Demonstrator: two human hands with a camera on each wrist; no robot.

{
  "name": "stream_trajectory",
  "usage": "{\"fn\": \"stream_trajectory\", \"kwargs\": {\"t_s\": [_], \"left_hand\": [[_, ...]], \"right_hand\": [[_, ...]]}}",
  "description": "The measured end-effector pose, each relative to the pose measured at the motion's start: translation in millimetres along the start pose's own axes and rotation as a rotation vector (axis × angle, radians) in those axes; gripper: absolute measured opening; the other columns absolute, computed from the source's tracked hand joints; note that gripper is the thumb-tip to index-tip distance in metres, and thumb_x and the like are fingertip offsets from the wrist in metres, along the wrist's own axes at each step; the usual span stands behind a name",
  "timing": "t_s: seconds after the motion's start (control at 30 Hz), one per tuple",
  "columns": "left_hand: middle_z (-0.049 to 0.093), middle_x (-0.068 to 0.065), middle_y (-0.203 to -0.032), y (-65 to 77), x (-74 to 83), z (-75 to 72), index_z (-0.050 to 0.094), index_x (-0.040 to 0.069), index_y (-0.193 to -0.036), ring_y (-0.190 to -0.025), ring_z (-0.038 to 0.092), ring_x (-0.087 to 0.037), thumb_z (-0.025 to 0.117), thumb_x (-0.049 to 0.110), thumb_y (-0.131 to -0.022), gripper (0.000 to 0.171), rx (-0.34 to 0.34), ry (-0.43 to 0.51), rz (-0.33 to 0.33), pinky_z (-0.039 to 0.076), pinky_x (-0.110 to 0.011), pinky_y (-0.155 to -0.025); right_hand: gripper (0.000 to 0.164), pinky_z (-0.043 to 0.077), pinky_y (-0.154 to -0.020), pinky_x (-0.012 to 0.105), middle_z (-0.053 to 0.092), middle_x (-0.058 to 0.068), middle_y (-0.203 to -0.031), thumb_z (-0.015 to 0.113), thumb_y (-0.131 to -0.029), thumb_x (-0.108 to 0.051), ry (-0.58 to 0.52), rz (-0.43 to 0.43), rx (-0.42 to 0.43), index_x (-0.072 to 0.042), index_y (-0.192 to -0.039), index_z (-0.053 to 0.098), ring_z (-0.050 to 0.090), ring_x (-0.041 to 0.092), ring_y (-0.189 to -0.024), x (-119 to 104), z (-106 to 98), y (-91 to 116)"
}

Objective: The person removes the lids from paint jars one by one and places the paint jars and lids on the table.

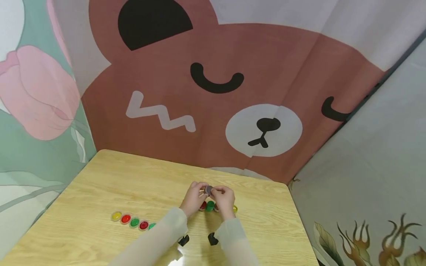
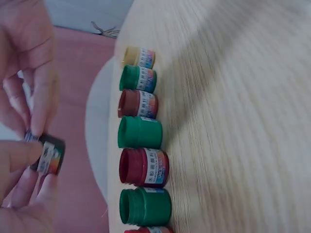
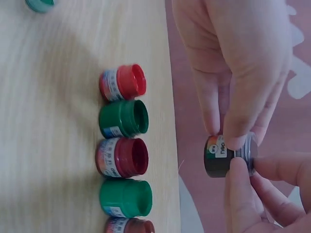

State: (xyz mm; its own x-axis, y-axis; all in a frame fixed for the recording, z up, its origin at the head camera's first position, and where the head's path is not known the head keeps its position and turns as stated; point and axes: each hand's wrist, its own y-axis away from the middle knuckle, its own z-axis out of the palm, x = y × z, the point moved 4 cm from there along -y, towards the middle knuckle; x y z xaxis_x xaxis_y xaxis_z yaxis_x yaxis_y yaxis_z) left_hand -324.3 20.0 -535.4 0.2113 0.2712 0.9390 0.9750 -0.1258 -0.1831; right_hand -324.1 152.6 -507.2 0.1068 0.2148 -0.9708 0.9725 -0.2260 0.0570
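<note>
A small dark paint jar [image 1: 208, 190] is held between both hands above the far part of the table. Its label and a clear rim or lid show in the right wrist view, where the jar [image 3: 217, 162] lies sideways to the camera. My left hand [image 1: 194, 199] grips it from the left with thumb and fingers. From the right, my right hand [image 1: 225, 201] pinches its clear end. Just below the hands stands a row of uncapped paint jars, among them a green jar [image 2: 141, 132], a dark red jar [image 2: 144, 166] and a yellow jar [image 2: 138, 57].
Round, clear-rimmed pieces lie in a line on the left of the wooden table [image 1: 83, 199]: a yellow one [image 1: 116, 216], a red one [image 1: 125, 219], a green one [image 1: 134, 222] and others. A bear-printed curtain [image 1: 159, 140] hangs behind the table's far edge.
</note>
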Motion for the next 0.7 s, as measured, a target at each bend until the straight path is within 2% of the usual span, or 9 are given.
{"fn": "stream_trajectory", "kwargs": {"t_s": [0.1,0.27,0.37,0.57,0.7], "left_hand": [[0.05,-0.014,-0.118,11.8,-0.2,-2.5,0.062,0.002,-0.124,-0.117,0.058,-0.033,0.066,-0.002,-0.096,0.029,-0.05,0.024,-0.003,0.055,-0.037,-0.097],[0.058,-0.015,-0.115,35.5,-0.7,-4.3,0.063,0.001,-0.119,-0.11,0.062,-0.034,0.07,-0.003,-0.093,0.027,-0.082,-0.014,0.028,0.059,-0.033,-0.088],[0.064,-0.013,-0.111,51.0,-3.6,-2.7,0.064,-0.001,-0.115,-0.106,0.064,-0.034,0.072,-0.005,-0.089,0.027,-0.084,-0.041,0.033,0.06,-0.033,-0.086],[0.065,-0.014,-0.104,77.4,-11.1,1.8,0.064,-0.003,-0.108,-0.098,0.066,-0.033,0.077,-0.006,-0.082,0.029,-0.071,-0.087,-0.013,0.061,-0.034,-0.081],[0.064,-0.012,-0.099,88.6,-20.9,4.2,0.063,-0.002,-0.105,-0.094,0.066,-0.03,0.078,-0.006,-0.08,0.03,-0.049,-0.088,-0.02,0.061,-0.033,-0.08]], "right_hand": [[0.012,0.063,-0.07,0.031,0.068,0.015,-0.083,0.068,-0.092,0.001,-0.012,0.022,-0.024,0.01,-0.099,0.071,0.073,0.022,-0.072,0.8,-4.4,12.9],[0.013,0.063,-0.073,0.031,0.068,0.015,-0.083,0.067,-0.092,0.004,-0.048,0.022,-0.097,0.014,-0.099,0.069,0.07,0.018,-0.073,8.7,-8.9,34.6],[0.013,0.063,-0.074,0.034,0.069,0.015,-0.083,0.065,-0.091,0.005,-0.033,0.017,-0.149,0.016,-0.099,0.068,0.069,0.019,-0.075,21.0,-10.3,44.6],[0.014,0.063,-0.072,0.042,0.069,0.015,-0.082,0.063,-0.089,0.009,0.001,0.036,-0.23,0.019,-0.097,0.066,0.07,0.022,-0.075,50.9,-7.1,55.7],[0.012,0.064,-0.07,0.039,0.069,0.012,-0.08,0.064,-0.088,0.008,0.012,0.019,-0.248,0.017,-0.096,0.068,0.069,0.018,-0.074,61.3,-2.8,62.7]]}}
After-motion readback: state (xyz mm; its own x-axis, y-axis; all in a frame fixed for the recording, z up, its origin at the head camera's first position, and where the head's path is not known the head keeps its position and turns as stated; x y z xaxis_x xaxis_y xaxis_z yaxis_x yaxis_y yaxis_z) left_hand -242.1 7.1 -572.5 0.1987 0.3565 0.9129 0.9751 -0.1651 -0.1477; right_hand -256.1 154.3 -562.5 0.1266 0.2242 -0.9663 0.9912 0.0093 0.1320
